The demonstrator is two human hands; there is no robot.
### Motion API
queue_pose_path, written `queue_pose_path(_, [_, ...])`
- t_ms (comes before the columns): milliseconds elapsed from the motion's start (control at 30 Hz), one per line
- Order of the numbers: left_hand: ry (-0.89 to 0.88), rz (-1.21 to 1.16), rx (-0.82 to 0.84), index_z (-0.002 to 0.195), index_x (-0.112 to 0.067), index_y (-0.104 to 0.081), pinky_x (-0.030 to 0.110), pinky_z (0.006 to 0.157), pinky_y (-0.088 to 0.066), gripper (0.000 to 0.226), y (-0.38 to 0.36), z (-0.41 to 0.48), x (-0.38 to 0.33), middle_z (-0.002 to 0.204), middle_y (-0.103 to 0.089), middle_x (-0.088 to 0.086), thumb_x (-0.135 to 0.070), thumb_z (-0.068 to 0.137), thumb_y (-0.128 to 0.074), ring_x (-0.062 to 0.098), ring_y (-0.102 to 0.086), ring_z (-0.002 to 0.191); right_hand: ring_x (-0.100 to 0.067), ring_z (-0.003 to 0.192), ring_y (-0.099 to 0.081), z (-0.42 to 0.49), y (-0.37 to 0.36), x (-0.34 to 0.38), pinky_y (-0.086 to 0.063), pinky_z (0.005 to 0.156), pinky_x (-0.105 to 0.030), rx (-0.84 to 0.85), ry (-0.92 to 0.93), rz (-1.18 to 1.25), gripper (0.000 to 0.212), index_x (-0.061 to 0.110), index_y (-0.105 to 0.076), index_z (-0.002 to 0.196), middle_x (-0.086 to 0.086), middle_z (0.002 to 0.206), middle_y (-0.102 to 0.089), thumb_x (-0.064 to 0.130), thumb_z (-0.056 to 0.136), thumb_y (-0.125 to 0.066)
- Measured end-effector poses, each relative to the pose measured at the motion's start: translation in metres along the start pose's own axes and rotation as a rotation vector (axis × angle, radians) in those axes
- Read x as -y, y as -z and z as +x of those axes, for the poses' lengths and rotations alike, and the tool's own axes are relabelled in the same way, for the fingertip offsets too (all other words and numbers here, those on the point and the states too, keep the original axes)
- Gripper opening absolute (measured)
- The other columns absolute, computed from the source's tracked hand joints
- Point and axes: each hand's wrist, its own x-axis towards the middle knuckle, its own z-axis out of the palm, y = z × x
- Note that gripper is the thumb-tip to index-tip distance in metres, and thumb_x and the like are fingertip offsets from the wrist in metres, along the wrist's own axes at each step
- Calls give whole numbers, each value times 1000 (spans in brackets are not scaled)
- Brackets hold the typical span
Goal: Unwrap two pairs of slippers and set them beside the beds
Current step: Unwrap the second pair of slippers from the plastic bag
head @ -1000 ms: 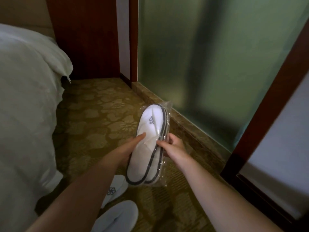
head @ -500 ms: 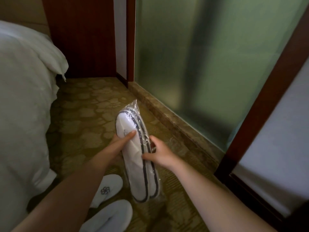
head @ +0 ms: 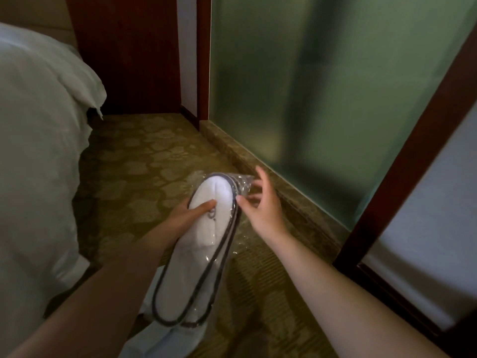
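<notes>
A wrapped pair of white slippers with dark trim sits in clear plastic, held out over the carpet. My left hand grips the toe end, thumb across the top. My right hand is beside the toe end, fingers spread, with thumb and fingertips on the loose plastic wrap. On the floor below lies an unwrapped white slipper, mostly hidden behind the held pair and my left forearm.
A bed with white bedding fills the left side. Patterned carpet runs between the bed and a frosted glass wall with a stone sill. A dark wooden frame stands at the right.
The wrapped pair has tilted so its toe points up and right. My right hand has slid from the pair's middle up to the plastic at the toe end and spread its fingers.
</notes>
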Motion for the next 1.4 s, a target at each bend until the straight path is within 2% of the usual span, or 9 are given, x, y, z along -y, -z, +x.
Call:
queue_pose_path(67, [19,23,20,125,-21,-58,35,91,-49,52,-2,-2,2,110,-65,8,-44,79,-67,25,-62,97,-8,119,-49,1,8,0,-45,88,-17,-37,145,-137,78,35,-19,148,7,145,-35,24,85,-65])
queue_pose_path(233, [11,86,28,109,-17,-65,25,74,-46,35,-4,-5,2,87,-66,3,-43,87,-57,10,-59,72,-14,135,-39,-2,21,-16,-31,100,-19,2,467,-563,57,22,-44,140,1,147,-40,33,87,-62])
queue_pose_path(300, [-9,132,8,110,-14,-68,24,70,-48,42,-2,-5,5,88,-67,2,-47,87,-56,9,-60,72,-19,130,-46,-2,21,-15,-32,103,-24,-15,563,-601,50,16,-56,131,-4,139,-52,35,85,-63])
queue_pose_path(433, [-17,139,-41,92,-15,-73,42,91,-54,47,7,0,9,92,-74,11,-58,80,-57,27,-69,89,-25,124,-52,-4,16,-19,-35,105,-33,114,651,-692,52,12,-62,123,-7,130,-60,41,79,-65])
queue_pose_path(667, [-38,136,-5,76,-18,-70,32,80,-53,36,9,0,9,77,-71,2,-51,85,-57,20,-68,79,-21,107,-65,-4,16,-24,-51,94,-29,68,792,-662,29,8,-71,109,-6,112,-72,19,82,-65])
queue_pose_path(833, [43,149,109,94,-8,-71,31,78,-53,47,14,-2,13,83,-72,10,-51,85,-56,23,-69,79,-19,88,-68,-5,7,-22,-57,76,-30,75,781,-576,20,9,-76,92,-3,91,-75,19,85,-60])
queue_pose_path(1067, [-29,346,129,110,-6,-70,35,81,-55,59,9,0,18,100,-73,15,-55,83,-55,23,-69,89,-11,71,-66,-3,7,-11,-53,66,-22,-46,71,-147,16,16,-68,85,4,72,-68,17,92,-54])
queue_pose_path(1233, [-76,434,102,107,-8,-71,26,69,-49,60,0,2,16,96,-73,14,-59,82,-53,24,-68,86,-14,61,-64,1,14,-21,-52,63,-25,-206,-201,120,20,18,-62,75,-1,68,-65,12,93,-54])
queue_pose_path(1400, [-80,518,90,103,-9,-71,29,74,-52,63,-9,3,16,91,-73,13,-64,80,-51,25,-68,84,-17,63,-64,5,18,-31,-49,56,-23,-338,-466,341,13,7,-64,92,-5,72,-64,11,94,-52])
